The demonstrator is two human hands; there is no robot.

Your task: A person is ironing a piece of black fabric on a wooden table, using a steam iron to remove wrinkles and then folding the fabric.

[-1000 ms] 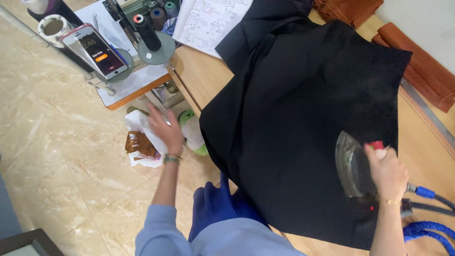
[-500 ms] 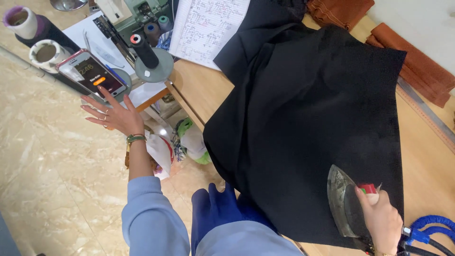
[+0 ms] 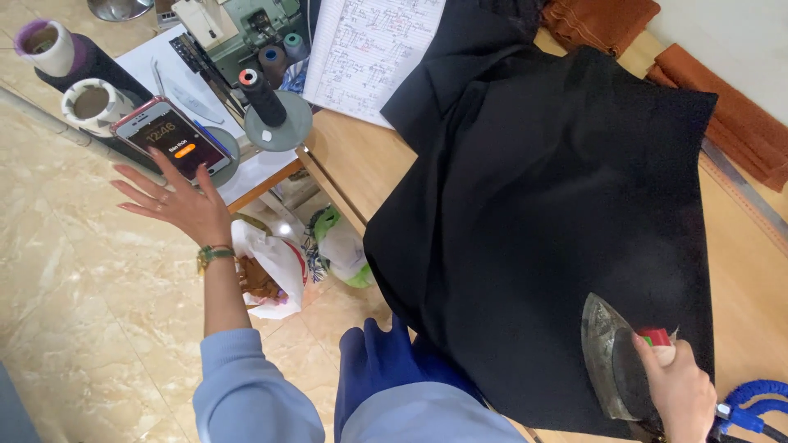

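My left hand (image 3: 174,200) is spread open with fingers apart, just below a smartphone (image 3: 171,138) whose screen is lit, lying at the edge of a white side table. It holds nothing. My right hand (image 3: 677,390) grips the handle of a steam iron (image 3: 609,359), which rests tilted on a large piece of black fabric (image 3: 558,213) spread over a wooden table (image 3: 349,160). The fabric hangs over the table's near edge.
Thread cones (image 3: 264,94), large spools (image 3: 49,47) and a sewing machine (image 3: 246,29) crowd the side table. An open notebook (image 3: 373,49) lies at the back. Plastic bags (image 3: 275,262) sit on the tiled floor. Brown folded cloth (image 3: 722,98) lies far right. A blue hose (image 3: 751,406) runs from the iron.
My left hand has risen from the plastic bags on the floor up to the smartphone. The iron in my right hand has stayed near the fabric's lower right part.
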